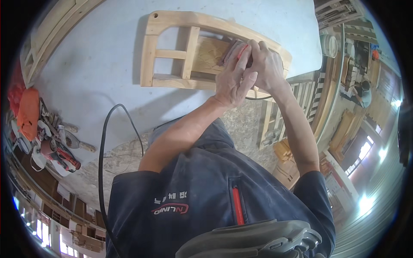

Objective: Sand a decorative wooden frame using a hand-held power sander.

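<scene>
Before me a pale wooden furniture frame (171, 19) lies on the white-covered worktop. It has a curved rail, short cross-bars and a carved panel (209, 53) set inside. My left hand (230, 79) and my right hand (266, 63) are together over the frame's right half. Both are closed on a hand-held sanding tool (229, 53), with a greyish layered edge and a bit of red showing between the fingers. Most of the tool is hidden beneath my hands, as is the right part of the panel. A black cord (258, 98) shows just below the frame.
A black cable (101, 161) loops at my left side. At the worktop's left end lie a red power tool (66, 158), a scraper (77, 142) and an orange cloth-like item (28, 113). Slatted wooden frames (303, 93) stand at right. Farther off, a person (363, 93) sits.
</scene>
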A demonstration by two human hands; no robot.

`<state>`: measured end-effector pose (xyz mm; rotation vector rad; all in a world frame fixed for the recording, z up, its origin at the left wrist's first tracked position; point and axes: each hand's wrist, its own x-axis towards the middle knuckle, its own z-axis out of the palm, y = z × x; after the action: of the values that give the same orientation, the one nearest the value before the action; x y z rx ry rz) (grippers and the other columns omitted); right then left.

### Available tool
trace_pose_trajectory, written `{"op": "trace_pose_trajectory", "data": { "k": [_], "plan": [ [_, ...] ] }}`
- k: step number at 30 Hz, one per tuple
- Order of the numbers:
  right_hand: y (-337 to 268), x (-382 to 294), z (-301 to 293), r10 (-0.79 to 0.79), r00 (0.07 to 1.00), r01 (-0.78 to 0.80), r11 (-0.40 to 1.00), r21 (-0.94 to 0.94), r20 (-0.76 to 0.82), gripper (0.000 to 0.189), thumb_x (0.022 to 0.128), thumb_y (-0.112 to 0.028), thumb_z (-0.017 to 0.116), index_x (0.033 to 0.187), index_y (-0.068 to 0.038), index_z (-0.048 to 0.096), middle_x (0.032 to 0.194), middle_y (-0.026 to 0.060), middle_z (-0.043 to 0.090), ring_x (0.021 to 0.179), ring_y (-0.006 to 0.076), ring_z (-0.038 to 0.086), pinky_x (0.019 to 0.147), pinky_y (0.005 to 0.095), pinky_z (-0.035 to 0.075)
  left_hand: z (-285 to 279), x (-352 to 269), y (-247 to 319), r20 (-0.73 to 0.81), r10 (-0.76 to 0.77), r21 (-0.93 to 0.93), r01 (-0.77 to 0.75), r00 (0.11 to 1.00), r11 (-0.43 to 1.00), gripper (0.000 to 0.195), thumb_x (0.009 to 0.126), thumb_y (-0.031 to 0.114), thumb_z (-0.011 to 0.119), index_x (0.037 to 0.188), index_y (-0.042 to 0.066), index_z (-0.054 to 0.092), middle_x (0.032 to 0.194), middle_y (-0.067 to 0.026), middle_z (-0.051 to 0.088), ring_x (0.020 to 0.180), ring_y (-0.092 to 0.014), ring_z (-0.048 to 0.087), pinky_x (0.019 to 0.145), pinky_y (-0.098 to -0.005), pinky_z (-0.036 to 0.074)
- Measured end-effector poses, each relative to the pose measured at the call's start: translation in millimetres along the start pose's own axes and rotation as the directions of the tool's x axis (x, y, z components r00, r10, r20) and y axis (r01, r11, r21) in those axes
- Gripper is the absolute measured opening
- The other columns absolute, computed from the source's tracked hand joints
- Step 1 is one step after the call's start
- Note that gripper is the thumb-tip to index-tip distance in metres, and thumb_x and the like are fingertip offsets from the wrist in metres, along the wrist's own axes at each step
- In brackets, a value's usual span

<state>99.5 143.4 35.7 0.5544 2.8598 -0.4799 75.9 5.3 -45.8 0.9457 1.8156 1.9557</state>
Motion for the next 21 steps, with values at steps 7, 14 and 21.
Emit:
{"op": "trace_pose_trajectory", "data": {
  "k": [7,14,21],
  "plan": [
    [10.0,-17.3,10.3,-0.028,1.0,0.028,1.0,0.001,0.002,0.035,0.083,-0.023,0.076,0.105,-0.002,0.059,0.085,0.0173,0.062,0.055,0.0343,0.063,0.05,0.0443,0.053,0.4,-11.7,13.2,0.109,-0.095,-0.022,0.098,0.989,0.995,0.068,0.115,0.04,0.044,0.167,-0.002,0.034,0.168,-0.0279,0.039,0.15,-0.043,0.047,0.12,-0.0441,0.044],
    [-61.1,9.4,29.4,-0.375,0.926,0.363,0.913,-0.187,-0.031,0.036,0.085,-0.023,0.074,0.108,0.0,0.057,0.085,0.0187,0.062,0.06,0.0367,0.068,0.051,0.0447,0.055,-47.3,-45.7,10.6,-0.17,-0.058,0.071,0.071,0.984,0.995,0.067,0.113,0.037,0.047,0.17,0.004,0.034,0.17,-0.0283,0.036,0.154,-0.048,0.04,0.118,-0.0491,0.045],
    [-48.8,-4.4,7.3,-0.226,0.96,0.262,0.934,-0.242,0.166,0.034,0.086,-0.023,0.073,0.107,-0.001,0.057,0.086,0.0184,0.062,0.062,0.0369,0.069,0.053,0.0441,0.056,-12.7,-51.3,13.6,-0.202,-0.094,-0.085,0.079,0.975,0.993,0.07,0.112,0.037,0.048,0.169,0.0,0.033,0.171,-0.0266,0.036,0.156,-0.045,0.038,0.124,-0.05,0.038]
  ]
}}
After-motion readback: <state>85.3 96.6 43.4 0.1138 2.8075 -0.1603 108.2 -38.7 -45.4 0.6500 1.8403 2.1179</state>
